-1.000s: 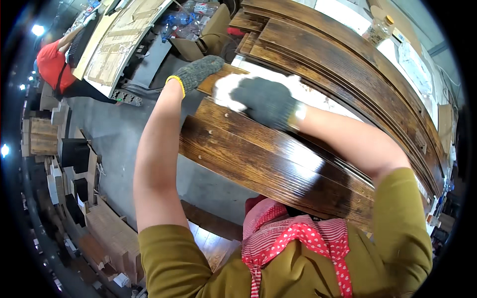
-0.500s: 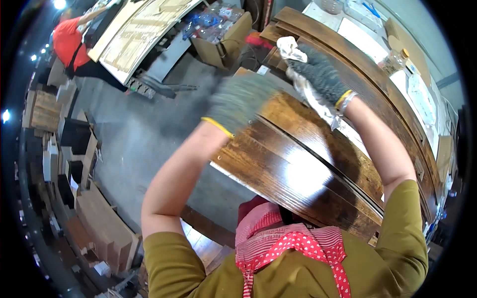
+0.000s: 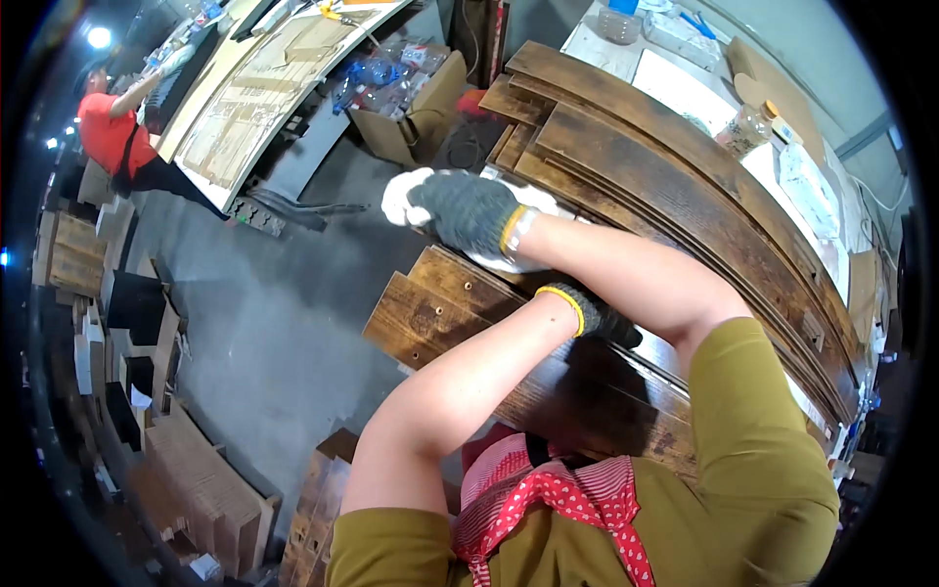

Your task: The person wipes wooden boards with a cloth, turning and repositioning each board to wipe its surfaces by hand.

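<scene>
My right hand (image 3: 468, 211), in a dark grey knit glove with a yellow cuff, is closed on a white cloth (image 3: 405, 196). It is over the far left end of the brown wooden planks (image 3: 435, 328), and more of the cloth spreads below the hand. My left hand (image 3: 608, 321), gloved alike, is beneath my right forearm on the planks. My arms cross there, and its fingers are mostly hidden in shadow. The planks are glossy, with small holes near their left ends.
Stacked brown boards (image 3: 646, 161) lie just beyond. Behind them a white table (image 3: 587, 44) holds a plastic jar (image 3: 748, 127). A cardboard box (image 3: 411, 127) of plastic bottles stands at the far side. A person in red (image 3: 112, 137) works at another table, far left.
My right hand has swung left and nearer with the cloth. My left hand has moved right and nearer, passing under my right forearm. The view has shifted a little.
</scene>
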Demonstrator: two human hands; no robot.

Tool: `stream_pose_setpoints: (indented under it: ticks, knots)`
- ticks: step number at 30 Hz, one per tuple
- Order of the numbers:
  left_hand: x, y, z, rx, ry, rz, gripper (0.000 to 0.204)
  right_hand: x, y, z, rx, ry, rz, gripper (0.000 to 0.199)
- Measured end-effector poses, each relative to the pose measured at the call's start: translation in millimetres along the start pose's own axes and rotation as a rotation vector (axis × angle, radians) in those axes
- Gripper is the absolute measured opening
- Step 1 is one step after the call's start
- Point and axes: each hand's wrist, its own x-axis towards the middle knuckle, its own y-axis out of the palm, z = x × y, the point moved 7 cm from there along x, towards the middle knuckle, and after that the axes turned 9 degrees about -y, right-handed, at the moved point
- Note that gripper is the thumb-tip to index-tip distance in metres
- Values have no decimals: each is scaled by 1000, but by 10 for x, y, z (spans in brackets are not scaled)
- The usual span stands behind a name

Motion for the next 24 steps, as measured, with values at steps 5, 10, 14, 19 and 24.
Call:
stream_pose_setpoints:
  ticks: [5,10,14,19,24]
  knots:
    - [118,66,-45,-32,26,-27,97,327,-36,-199,-168,81,198,23]
    - [199,221,120,-115,0,-88,107,564,243,-140,-94,-171,445,30]
    - [0,-139,-79,89,46,-271,109,606,15,-692,-293,124,509,35]
    - [-190,-374,-105,4,-33,19,92,554,-70,-300,-93,-95,441,26]
    - [-35,-166,-65,29,-69,90,88,543,273,-40,131,-132,502,29]
